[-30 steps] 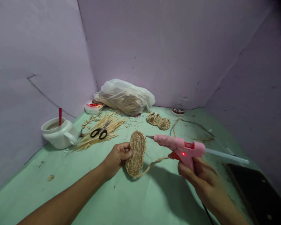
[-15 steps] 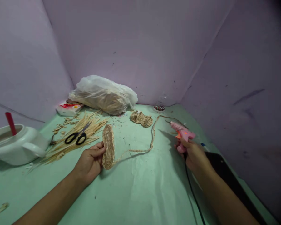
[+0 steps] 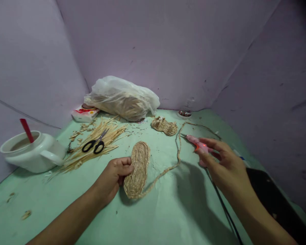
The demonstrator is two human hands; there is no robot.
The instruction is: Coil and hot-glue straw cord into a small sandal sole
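My left hand point(image 3: 114, 177) is closed on the near left edge of a woven straw sole point(image 3: 137, 168), which it holds tilted up off the green table point(image 3: 155, 217). A braided straw cord point(image 3: 179, 149) trails from the sole toward the back. My right hand point(image 3: 224, 165) has its fingers stretched out just behind a pink glue gun point(image 3: 197, 142). The gun lies on the table with its red light on, and I cannot tell whether the fingertips still touch it.
Black scissors point(image 3: 94, 145) lie on a heap of straw strands. A white pot point(image 3: 33, 154) with a red stick stands at the left. At the back are a plastic bag of straw point(image 3: 122, 98), a second woven sole point(image 3: 164, 126) and a small bead dish point(image 3: 185, 113). A black cable point(image 3: 223, 206) and a dark slab point(image 3: 270, 190) lie at the right.
My right hand carried the glue gun away from the sole, set it down at the right and opened its fingers. My left hand kept hold of the sole.
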